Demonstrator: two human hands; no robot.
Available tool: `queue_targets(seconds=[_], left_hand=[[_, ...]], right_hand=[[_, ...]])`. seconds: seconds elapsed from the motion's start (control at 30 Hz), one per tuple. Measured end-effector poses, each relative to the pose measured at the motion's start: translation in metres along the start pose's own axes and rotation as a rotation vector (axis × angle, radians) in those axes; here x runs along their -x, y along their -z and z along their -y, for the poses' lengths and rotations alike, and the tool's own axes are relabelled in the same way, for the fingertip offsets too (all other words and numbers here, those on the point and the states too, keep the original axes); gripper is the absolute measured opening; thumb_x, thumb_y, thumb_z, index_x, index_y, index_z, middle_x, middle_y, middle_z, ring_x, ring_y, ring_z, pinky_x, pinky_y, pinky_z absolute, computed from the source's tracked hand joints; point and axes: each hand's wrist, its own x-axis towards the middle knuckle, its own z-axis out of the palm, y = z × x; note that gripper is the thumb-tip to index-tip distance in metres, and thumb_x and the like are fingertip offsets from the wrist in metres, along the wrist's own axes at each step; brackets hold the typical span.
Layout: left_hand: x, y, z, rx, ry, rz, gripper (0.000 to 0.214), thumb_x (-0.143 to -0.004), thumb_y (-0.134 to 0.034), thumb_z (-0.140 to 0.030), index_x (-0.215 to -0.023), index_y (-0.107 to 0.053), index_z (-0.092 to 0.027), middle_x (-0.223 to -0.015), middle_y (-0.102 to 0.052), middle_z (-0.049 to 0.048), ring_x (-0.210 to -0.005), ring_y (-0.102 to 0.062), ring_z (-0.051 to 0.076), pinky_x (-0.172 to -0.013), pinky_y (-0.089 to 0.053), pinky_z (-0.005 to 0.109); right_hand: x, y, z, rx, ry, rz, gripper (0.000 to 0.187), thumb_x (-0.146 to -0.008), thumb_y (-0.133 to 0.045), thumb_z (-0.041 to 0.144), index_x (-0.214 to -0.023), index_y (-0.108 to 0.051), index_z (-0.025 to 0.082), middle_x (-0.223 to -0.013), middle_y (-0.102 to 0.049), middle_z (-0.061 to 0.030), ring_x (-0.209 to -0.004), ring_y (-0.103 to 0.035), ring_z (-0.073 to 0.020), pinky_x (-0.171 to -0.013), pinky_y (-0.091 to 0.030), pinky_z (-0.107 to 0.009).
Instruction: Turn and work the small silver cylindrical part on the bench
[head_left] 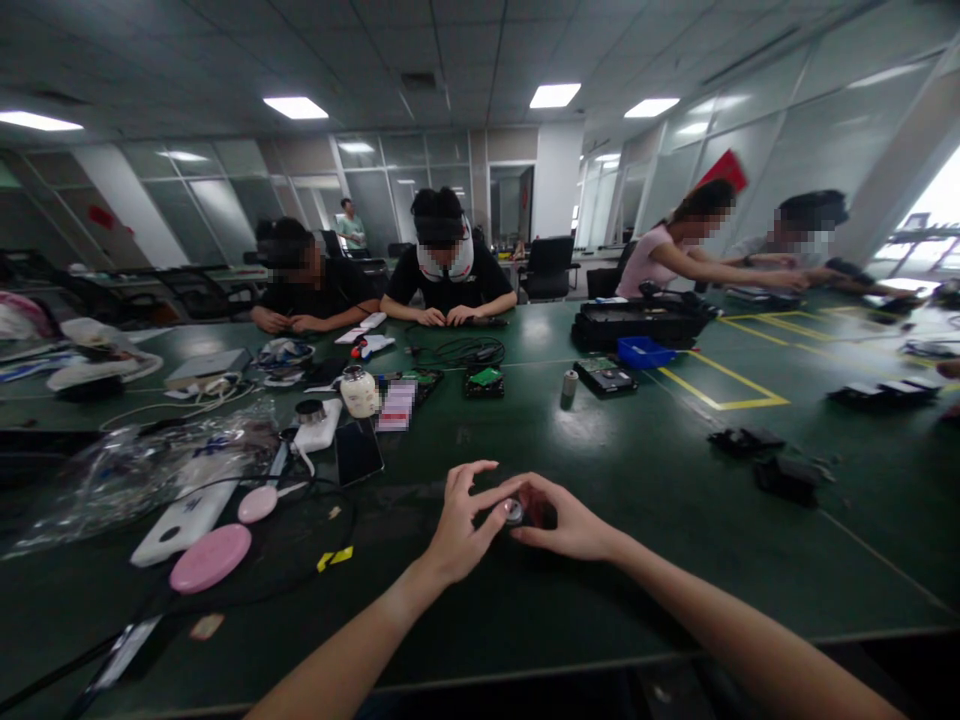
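Observation:
Both of my hands meet over a small round silver and black part [514, 512] resting on the dark green table [637, 470]. My left hand [459, 530] pinches it from the left with thumb and forefinger, the other fingers raised. My right hand [570, 522] curls over it from the right, fingertips touching the part. What the part is cannot be made out.
A pink disc [210, 557], a white device [184, 520], a phone [358, 451], cables and a plastic bag [135, 465] lie at left. Black parts [784, 475] sit at right. Several people work across the table near a black case [637, 322] and a blue bin [645, 352].

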Motion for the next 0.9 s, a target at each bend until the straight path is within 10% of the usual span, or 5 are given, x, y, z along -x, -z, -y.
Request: queue_targets(seconds=[0.13,0.3,0.53,0.9], left_hand=[[0.0014,-0.0011,0.0005,0.015,0.018,0.037,0.066,-0.089,-0.057,-0.047,-0.147,-0.028,-0.034,-0.140,-0.037,0.0075,-0.126,-0.034,0.028,-0.105,-0.035,0.046],[0.0000,-0.0059,0.0022,-0.022,-0.012,0.111,0.097,-0.071,-0.073,-0.058,-0.149,-0.022,-0.029,-0.138,-0.042,0.0094,-0.125,-0.034,0.030,-0.107,-0.031,0.049],[-0.0002,-0.0066,-0.0006,-0.026,0.020,0.092,0.076,-0.075,-0.075,-0.043,-0.139,-0.038,-0.028,-0.121,-0.058,0.0060,-0.117,-0.043,0.027,-0.102,-0.036,0.046],[0.0014,-0.0086,0.0038,-0.047,0.055,0.049,0.069,-0.070,-0.079,-0.032,-0.131,-0.047,-0.027,-0.109,-0.061,0.0052,-0.106,-0.053,0.026,-0.096,-0.039,0.043]], right_hand=[[0.0004,0.0027,0.0037,-0.012,0.038,-0.031,0.052,-0.083,-0.067,0.032,-0.131,-0.049,0.022,-0.085,-0.052,-0.0002,-0.074,-0.051,-0.0135,-0.065,-0.046,-0.025],[-0.0003,0.0038,0.0076,0.111,0.074,-0.011,0.030,-0.090,-0.059,0.037,-0.116,-0.065,0.022,-0.080,-0.053,-0.0006,-0.071,-0.051,-0.0138,-0.064,-0.042,-0.026],[-0.0035,0.0047,0.0025,0.114,0.014,-0.214,0.037,-0.095,-0.048,0.042,-0.076,-0.065,0.015,-0.074,-0.060,-0.0024,-0.070,-0.054,-0.0149,-0.064,-0.043,-0.027],[-0.0006,-0.0045,0.0083,0.139,0.092,-0.182,0.020,-0.084,-0.065,0.025,-0.104,-0.068,0.021,-0.096,-0.070,-0.0037,-0.066,-0.059,-0.0129,-0.066,-0.050,-0.027]])
